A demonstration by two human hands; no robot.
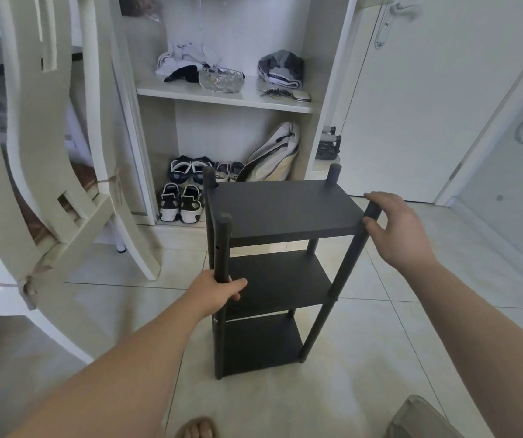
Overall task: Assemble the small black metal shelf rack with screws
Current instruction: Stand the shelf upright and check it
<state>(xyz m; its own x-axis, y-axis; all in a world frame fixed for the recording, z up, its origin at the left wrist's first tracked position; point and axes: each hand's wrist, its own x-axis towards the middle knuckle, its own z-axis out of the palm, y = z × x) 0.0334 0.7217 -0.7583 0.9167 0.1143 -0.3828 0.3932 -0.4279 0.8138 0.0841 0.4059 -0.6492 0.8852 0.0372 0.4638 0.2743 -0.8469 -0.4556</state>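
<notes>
Shelf rack (pixel 273 248) with 3 boards is held upright on the floor (pixel 380 343): near-left post gripped by left hand (pixel 219 290), near-right post top pinched by right hand (pixel 396 229).

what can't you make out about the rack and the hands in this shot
Head view only:
- Screws on the rack: none can be made out; too small to tell.
- Top of the front right post: covered by the right hand gripping it.
- Fingertips of the left hand: hidden behind the front left post it grips.
- Rear feet: hidden by the lower shelves.
- Foot: cut off by the bottom edge.
</notes>
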